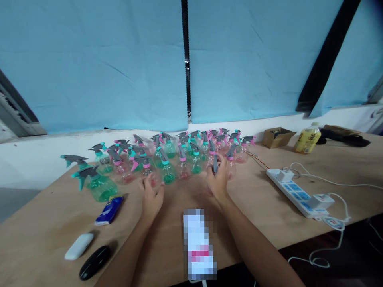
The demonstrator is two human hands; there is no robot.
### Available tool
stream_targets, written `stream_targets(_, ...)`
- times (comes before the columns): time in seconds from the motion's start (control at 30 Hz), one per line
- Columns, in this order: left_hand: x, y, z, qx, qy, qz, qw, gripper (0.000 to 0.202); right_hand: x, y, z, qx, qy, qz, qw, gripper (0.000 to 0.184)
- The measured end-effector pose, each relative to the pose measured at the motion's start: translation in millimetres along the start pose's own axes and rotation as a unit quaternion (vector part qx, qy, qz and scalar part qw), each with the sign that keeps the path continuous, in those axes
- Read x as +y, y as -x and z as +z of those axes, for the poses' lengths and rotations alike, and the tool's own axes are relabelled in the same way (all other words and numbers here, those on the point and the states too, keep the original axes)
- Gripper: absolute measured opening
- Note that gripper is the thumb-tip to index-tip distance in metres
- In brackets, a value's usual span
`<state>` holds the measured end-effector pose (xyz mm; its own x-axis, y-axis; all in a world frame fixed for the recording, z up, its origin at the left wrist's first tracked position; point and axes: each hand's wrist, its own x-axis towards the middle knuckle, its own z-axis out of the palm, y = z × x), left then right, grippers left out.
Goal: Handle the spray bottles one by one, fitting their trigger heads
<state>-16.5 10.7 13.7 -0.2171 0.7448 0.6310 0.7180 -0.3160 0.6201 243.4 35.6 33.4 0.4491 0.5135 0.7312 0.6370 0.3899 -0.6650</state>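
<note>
Gripping right hand (218,178): grey plastic trigger (215,163)
Left hand (152,197): at clear pink bottle (149,173), grip unclear
Yellow-labelled plastic bottle (306,139): lettering blurred

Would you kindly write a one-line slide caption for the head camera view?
Left hand and right hand at the front of clustered pink and green spray bottles on a table.

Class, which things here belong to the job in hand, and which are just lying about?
Likely the job:
translucent pink plastic spray bottles with grey triggers, at left hand and right hand
green plastic spray bottles

Apparently lying about:
flat blue packet
white oval case
black oval case
white plastic power strip
yellow-labelled plastic bottle
open brown cardboard box
</note>
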Motion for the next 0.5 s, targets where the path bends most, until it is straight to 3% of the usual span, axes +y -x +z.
stream_targets(0.1, -8, -2, 1.6, 0.067, -0.042, -0.043, 0.996, 0.074, 3, -3, -5, 0.027, 0.069, -0.009, 0.997, 0.052)
stream_targets(0.2, -20, -6, 3.7, 0.087, -0.076, -0.073, 0.991, 0.084, 8, -6, -10, 0.054, 0.094, -0.017, 0.994, 0.046)
stream_targets(0.4, -39, -21, 3.9, 0.027, -0.012, -0.113, 0.993, 0.095, 30, -17, -25, 0.109, 0.106, -0.024, 0.988, 0.047)
stream_targets(0.5, -44, -27, 5.2, -0.007, 0.025, -0.093, 0.995, 0.100, 38, -25, -34, 0.127, 0.124, -0.010, 0.984, 0.046)
